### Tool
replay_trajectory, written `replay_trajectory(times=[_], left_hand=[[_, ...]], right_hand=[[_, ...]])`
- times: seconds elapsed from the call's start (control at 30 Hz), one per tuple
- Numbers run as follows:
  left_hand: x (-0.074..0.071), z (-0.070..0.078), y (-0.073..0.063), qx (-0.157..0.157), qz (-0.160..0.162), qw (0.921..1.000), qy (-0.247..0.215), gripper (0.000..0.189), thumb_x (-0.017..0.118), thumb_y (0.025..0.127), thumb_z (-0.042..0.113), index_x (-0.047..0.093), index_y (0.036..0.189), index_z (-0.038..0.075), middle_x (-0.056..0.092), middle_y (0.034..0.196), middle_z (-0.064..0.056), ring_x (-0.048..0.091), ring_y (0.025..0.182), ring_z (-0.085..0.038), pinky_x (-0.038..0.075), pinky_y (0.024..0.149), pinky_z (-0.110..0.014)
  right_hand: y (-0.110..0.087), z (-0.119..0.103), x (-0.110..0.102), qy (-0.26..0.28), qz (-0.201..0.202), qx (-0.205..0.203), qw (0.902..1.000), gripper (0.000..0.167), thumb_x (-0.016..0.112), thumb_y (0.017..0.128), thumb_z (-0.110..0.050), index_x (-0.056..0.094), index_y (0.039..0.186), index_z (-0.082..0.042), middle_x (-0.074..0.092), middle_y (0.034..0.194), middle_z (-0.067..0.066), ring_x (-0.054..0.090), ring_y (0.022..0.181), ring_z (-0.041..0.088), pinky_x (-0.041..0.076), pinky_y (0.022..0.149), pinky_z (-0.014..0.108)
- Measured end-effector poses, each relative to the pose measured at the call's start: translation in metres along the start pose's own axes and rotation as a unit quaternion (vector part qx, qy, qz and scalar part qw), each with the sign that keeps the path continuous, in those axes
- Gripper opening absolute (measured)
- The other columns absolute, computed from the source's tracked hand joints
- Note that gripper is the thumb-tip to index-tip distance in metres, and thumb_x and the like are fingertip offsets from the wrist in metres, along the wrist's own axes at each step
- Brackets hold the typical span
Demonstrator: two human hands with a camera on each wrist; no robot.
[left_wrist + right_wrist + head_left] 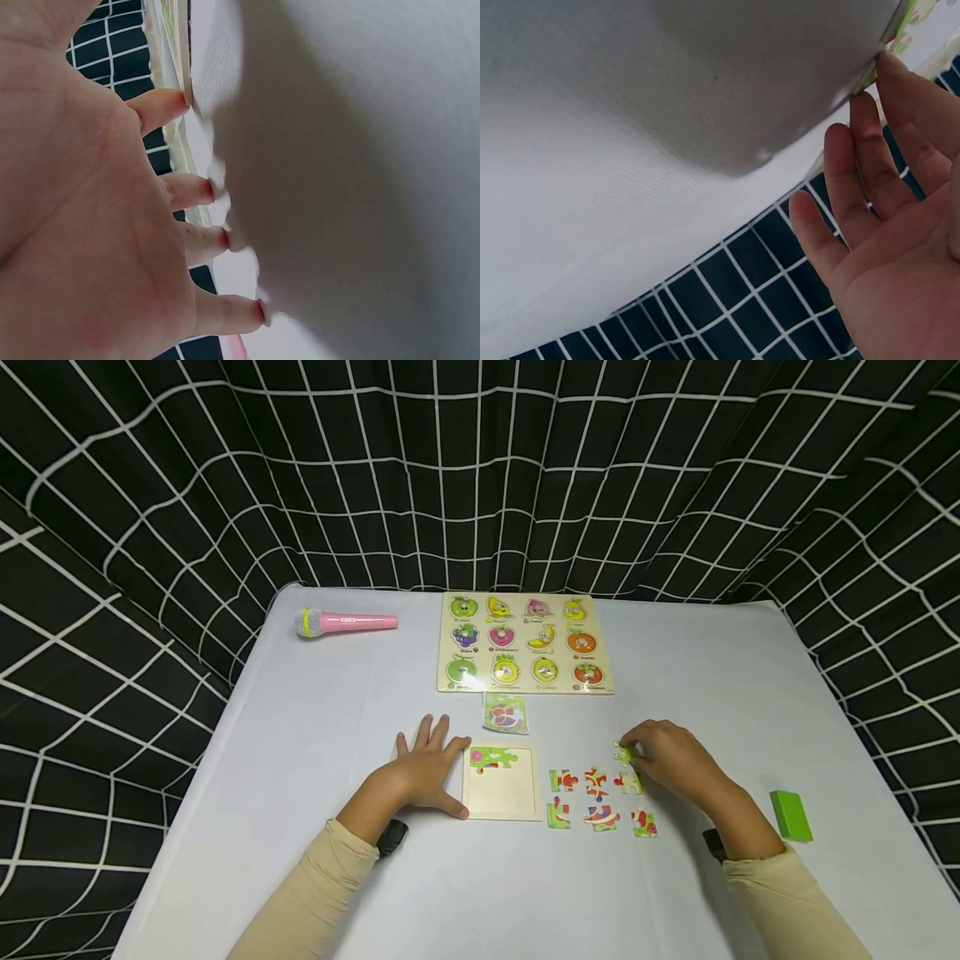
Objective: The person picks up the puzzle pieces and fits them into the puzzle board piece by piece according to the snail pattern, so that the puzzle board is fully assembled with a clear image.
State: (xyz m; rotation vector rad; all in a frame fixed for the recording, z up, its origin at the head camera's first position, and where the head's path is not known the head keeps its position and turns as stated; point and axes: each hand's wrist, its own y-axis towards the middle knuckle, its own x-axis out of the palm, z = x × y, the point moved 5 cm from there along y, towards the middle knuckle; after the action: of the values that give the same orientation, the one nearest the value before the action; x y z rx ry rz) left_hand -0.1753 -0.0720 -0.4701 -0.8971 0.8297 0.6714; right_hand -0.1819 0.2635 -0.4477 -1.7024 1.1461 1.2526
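My left hand [427, 774] lies spread at the left side of a square wooden puzzle tray [504, 802]. Its thumb and index fingertips touch the tray's edge; in the left wrist view the other fingertips [251, 313] meet the white cloth. Joined puzzle pieces [491, 757] sit in the tray's upper left. My right hand [675, 762] pinches a green jigsaw piece [621, 752] at the top right of the loose pieces. In the right wrist view its fingertips [864, 105] are at a thin green-edged piece. Several loose jigsaw pieces [602, 817] lie in rows right of the tray.
Behind the tray lies a small picture card [506, 713], then a fruit peg board [525, 687]. A pink toy microphone [358, 622] rests at the back left. A green block [791, 816] sits far right. Black gridded curtain [480, 468] surrounds the white table [480, 893].
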Motion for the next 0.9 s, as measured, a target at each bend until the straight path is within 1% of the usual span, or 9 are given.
replay_trajectory(times=[0.17, 0.3, 0.43, 0.53, 0.63, 0.77, 0.9], left_hand=[[0.0, -0.003, -0.002, -0.01, -0.005, 0.9999, 0.002, 0.11, 0.086, 0.063, 0.054, 0.03, 0.152, 0.02, 0.001, 0.162, -0.021, -0.009, 0.147, -0.044, 0.005, 0.106, -0.075], [-0.001, -0.003, -0.002, -0.004, -0.005, 1.0, -0.001, 0.109, 0.085, 0.063, 0.054, 0.03, 0.152, 0.02, 0.001, 0.162, -0.021, -0.008, 0.147, -0.044, 0.005, 0.106, -0.076], [-0.001, -0.001, -0.001, -0.002, 0.001, 1.0, -0.001, 0.109, 0.086, 0.063, 0.054, 0.032, 0.151, 0.02, 0.002, 0.161, -0.022, -0.007, 0.147, -0.045, 0.006, 0.106, -0.076], [-0.001, 0.0, -0.001, -0.005, -0.002, 1.0, 0.002, 0.109, 0.085, 0.063, 0.055, 0.031, 0.151, 0.02, 0.002, 0.162, -0.021, -0.007, 0.147, -0.045, 0.006, 0.106, -0.076], [0.0, 0.0, -0.001, -0.006, -0.004, 1.0, 0.002, 0.109, 0.085, 0.064, 0.055, 0.031, 0.152, 0.02, 0.002, 0.162, -0.021, -0.007, 0.147, -0.044, 0.006, 0.106, -0.075], [0.0, 0.0, -0.001, -0.007, -0.006, 1.0, 0.001, 0.109, 0.085, 0.064, 0.055, 0.031, 0.152, 0.02, 0.001, 0.162, -0.021, -0.007, 0.147, -0.044, 0.006, 0.106, -0.075], [-0.001, 0.0, -0.002, -0.008, -0.003, 1.0, 0.004, 0.109, 0.085, 0.064, 0.055, 0.031, 0.152, 0.02, 0.002, 0.162, -0.021, -0.006, 0.147, -0.044, 0.006, 0.106, -0.075]], right_hand=[[0.003, -0.006, 0.0, -0.013, 0.007, -0.022, 0.9997, 0.024, 0.078, 0.076, -0.001, 0.072, 0.099, -0.003, 0.071, 0.106, 0.013, 0.063, 0.105, 0.037, 0.047, 0.091, 0.054], [0.006, -0.019, -0.001, -0.034, 0.03, -0.051, 0.9977, 0.026, 0.081, 0.072, -0.001, 0.073, 0.097, -0.003, 0.071, 0.102, 0.011, 0.064, 0.102, 0.034, 0.047, 0.091, 0.053], [0.015, -0.043, 0.001, -0.029, 0.043, -0.096, 0.9941, 0.028, 0.083, 0.071, -0.003, 0.073, 0.098, -0.003, 0.071, 0.1, 0.01, 0.065, 0.099, 0.031, 0.047, 0.092, 0.051], [0.023, -0.065, 0.007, -0.022, 0.041, -0.138, 0.9894, 0.028, 0.083, 0.072, -0.006, 0.073, 0.098, -0.004, 0.071, 0.1, 0.008, 0.065, 0.098, 0.029, 0.048, 0.092, 0.049], [0.029, -0.085, 0.013, -0.021, 0.038, -0.17, 0.9845, 0.027, 0.083, 0.073, -0.008, 0.073, 0.099, -0.006, 0.071, 0.098, 0.005, 0.066, 0.096, 0.025, 0.049, 0.09, 0.046], [0.035, -0.108, 0.018, -0.018, 0.042, -0.194, 0.9799, 0.026, 0.083, 0.074, -0.009, 0.074, 0.099, -0.007, 0.071, 0.096, 0.003, 0.066, 0.094, 0.022, 0.05, 0.088, 0.044], [0.04, -0.123, 0.023, -0.022, 0.045, -0.21, 0.9764, 0.025, 0.083, 0.075, -0.009, 0.074, 0.098, -0.008, 0.071, 0.095, 0.002, 0.066, 0.092, 0.021, 0.05, 0.088, 0.043]])
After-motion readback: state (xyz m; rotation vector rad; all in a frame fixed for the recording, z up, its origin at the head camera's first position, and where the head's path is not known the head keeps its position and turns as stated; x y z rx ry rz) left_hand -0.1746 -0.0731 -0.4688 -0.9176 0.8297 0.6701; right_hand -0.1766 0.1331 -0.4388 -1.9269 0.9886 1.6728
